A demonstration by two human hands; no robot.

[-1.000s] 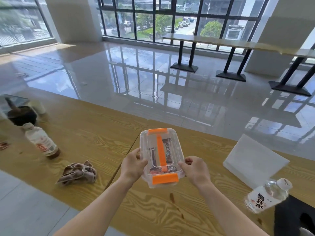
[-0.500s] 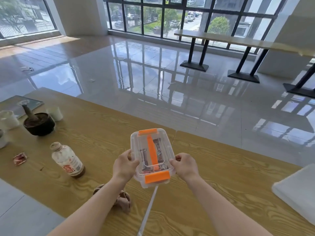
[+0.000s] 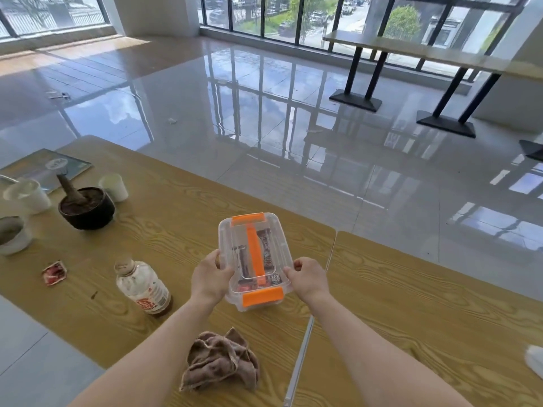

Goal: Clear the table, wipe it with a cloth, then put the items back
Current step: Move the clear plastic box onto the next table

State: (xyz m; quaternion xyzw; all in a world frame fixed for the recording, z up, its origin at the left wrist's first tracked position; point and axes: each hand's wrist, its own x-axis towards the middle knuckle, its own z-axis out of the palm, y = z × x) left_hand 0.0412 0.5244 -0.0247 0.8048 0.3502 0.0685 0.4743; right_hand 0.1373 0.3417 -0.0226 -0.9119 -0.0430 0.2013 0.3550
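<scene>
I hold a clear plastic box [image 3: 227,230] with an orange handle and orange clips, low over the left wooden table [image 3: 176,201]. Snack wrappers show inside it. My left hand [image 3: 210,279] grips its left side and my right hand [image 3: 308,279] grips its right side. A crumpled brown cloth [image 3: 220,359] lies on the table between my forearms, near the front edge. A plastic bottle [image 3: 142,289] with a red label stands left of my left hand.
At the far left stand a dark mortar with pestle [image 3: 85,207], white cups [image 3: 114,188], a grey bowl [image 3: 11,235] and a booklet [image 3: 44,168]. A red wrapper [image 3: 54,273] lies near the bottle. A seam [image 3: 305,342] splits the left table from the right table [image 3: 426,304].
The view and my hands with the box have shifted left along the table. The mortar, cups and bowl came into view; the white sheet and the second bottle left the view on the right.
</scene>
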